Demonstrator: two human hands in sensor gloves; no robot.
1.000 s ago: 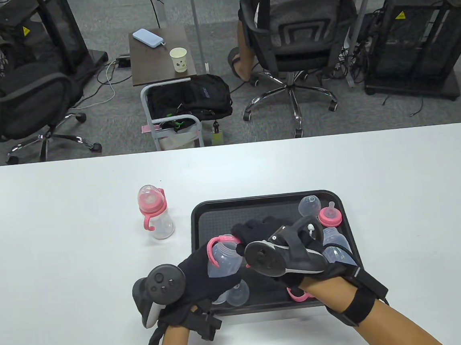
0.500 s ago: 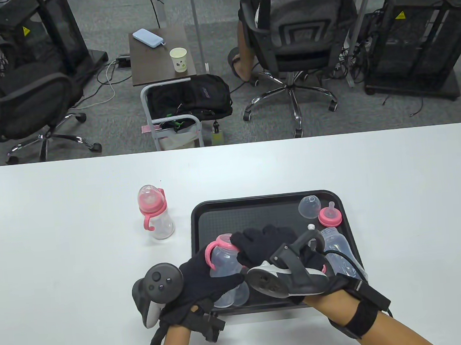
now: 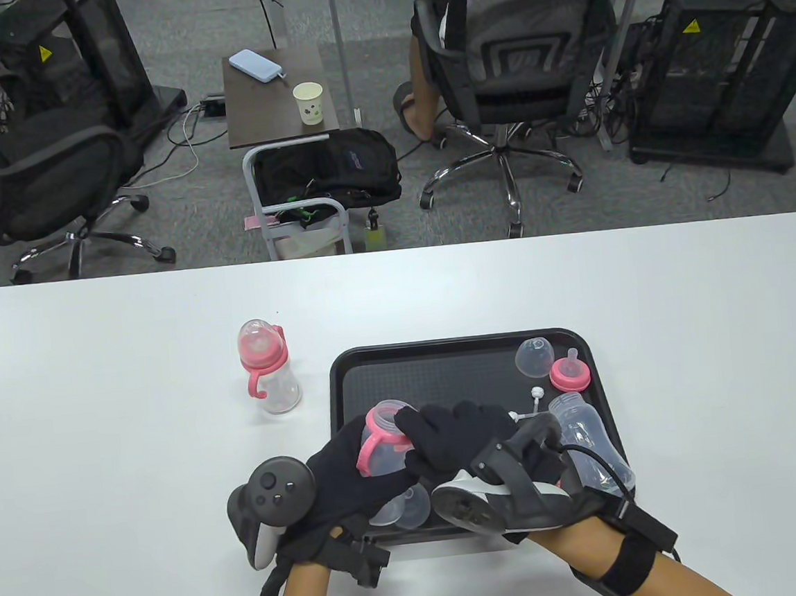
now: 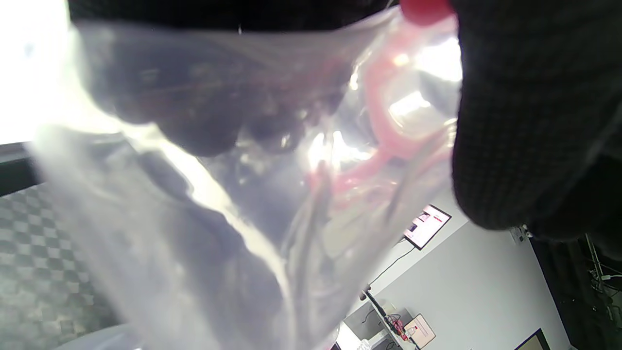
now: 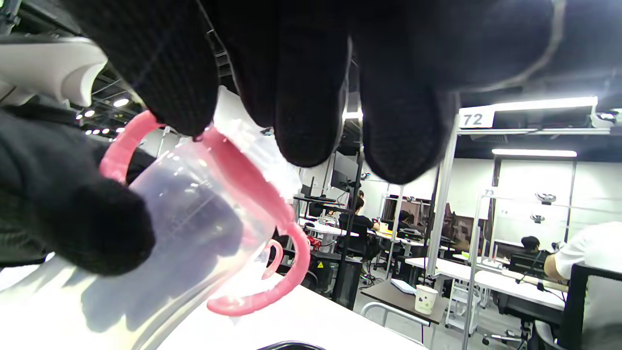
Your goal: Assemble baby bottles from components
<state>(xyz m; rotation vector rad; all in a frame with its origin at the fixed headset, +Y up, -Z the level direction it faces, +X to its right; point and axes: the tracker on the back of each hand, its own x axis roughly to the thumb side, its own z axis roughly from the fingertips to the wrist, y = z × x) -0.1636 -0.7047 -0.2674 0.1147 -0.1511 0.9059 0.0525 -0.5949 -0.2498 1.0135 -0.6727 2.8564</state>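
Bottle body (image 3: 386,452) sits in my left hand (image 3: 344,473), fingers wrapped round it above the tray (image 3: 445,356), mouth tilted up-right; my right hand (image 3: 462,431) pinches the pink handle ring (image 3: 373,446) at its neck

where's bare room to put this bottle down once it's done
Bare white table runs left of the finished bottle, and right of the black tray to the table's edge. In the tray, only the far-left mat is bare. Its right side is crowded: clear dome cap, pink nipple ring, lying bottle.
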